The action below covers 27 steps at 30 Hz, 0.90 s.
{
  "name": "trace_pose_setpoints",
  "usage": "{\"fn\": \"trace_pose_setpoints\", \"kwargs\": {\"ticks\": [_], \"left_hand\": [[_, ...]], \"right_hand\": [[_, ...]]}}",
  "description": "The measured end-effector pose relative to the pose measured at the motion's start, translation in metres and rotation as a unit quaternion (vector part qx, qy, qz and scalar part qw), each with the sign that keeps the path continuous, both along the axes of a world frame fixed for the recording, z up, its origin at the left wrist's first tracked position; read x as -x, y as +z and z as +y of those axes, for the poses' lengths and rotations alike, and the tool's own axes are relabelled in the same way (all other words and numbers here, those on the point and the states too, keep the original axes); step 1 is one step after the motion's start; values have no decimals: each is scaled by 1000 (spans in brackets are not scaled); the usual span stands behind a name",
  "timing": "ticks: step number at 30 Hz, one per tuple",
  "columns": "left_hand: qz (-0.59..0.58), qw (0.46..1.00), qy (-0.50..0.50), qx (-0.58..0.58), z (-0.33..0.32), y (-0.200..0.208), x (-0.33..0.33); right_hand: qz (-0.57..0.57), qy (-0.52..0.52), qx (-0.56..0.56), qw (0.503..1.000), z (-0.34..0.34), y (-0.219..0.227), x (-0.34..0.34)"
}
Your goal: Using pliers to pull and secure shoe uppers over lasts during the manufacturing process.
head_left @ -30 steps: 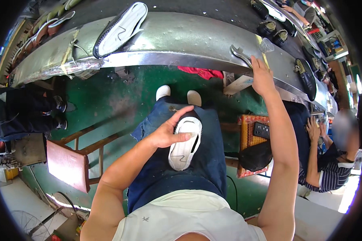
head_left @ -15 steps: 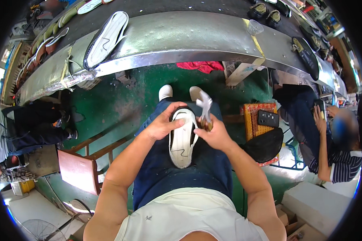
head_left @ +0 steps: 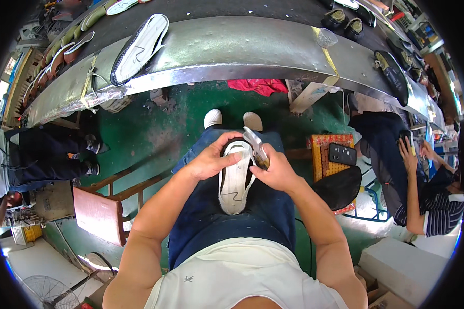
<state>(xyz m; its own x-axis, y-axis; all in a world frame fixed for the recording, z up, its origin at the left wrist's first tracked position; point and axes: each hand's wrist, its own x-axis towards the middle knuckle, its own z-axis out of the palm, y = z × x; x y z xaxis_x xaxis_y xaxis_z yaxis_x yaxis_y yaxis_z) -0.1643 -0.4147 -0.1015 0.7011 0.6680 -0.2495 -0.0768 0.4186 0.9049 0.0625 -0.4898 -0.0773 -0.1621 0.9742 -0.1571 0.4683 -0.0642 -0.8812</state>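
Observation:
A shoe point(head_left: 234, 188) lies bottom-up on my lap, its white underside marked with a dark zigzag line and its toe pointing away from me. My left hand point(head_left: 214, 158) is closed round the toe end, the thumb pressed on the white face. In my right hand point(head_left: 277, 170) are metal pincers point(head_left: 254, 141) with a brownish handle, their head over the shoe's right edge near the toe. That hand's thumb touches a white strip standing off the same edge. The exact place of the pincers' jaws is hard to make out.
Ahead runs a metal-edged bench point(head_left: 242, 44) bearing a similar white-bottomed shoe point(head_left: 139, 49) and several other shoes. A wooden stool point(head_left: 100, 211) is at left. On the right, a phone point(head_left: 342, 153) lies on a patterned seat, and a co-worker point(head_left: 423, 180) sits beyond it.
The pincers' head has swung down and left, from raised above my right hand to the shoe's right edge. My left hand and the shoe have hardly moved.

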Motion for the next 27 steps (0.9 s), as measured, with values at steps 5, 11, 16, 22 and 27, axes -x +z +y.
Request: {"fn": "trace_pose_setpoints", "kwargs": {"ticks": [5, 11, 16, 22, 27], "left_hand": [[-78, 995, -7, 60, 8, -11, 21], [-37, 997, 37, 54, 0, -22, 16], [-8, 999, 21, -28, 7, -24, 7], [117, 962, 62, -239, -5, -32, 25], [33, 988, 33, -147, 2, -34, 23]], "right_hand": [[235, -40, 50, 970, 20, -23, 5], [-50, -71, -87, 992, 17, -5, 33], [-23, -76, -131, 988, 39, -6, 18], [46, -87, 112, 989, 5, 37, -14], [166, 12, 243, 956, -54, 18, 12]]}}
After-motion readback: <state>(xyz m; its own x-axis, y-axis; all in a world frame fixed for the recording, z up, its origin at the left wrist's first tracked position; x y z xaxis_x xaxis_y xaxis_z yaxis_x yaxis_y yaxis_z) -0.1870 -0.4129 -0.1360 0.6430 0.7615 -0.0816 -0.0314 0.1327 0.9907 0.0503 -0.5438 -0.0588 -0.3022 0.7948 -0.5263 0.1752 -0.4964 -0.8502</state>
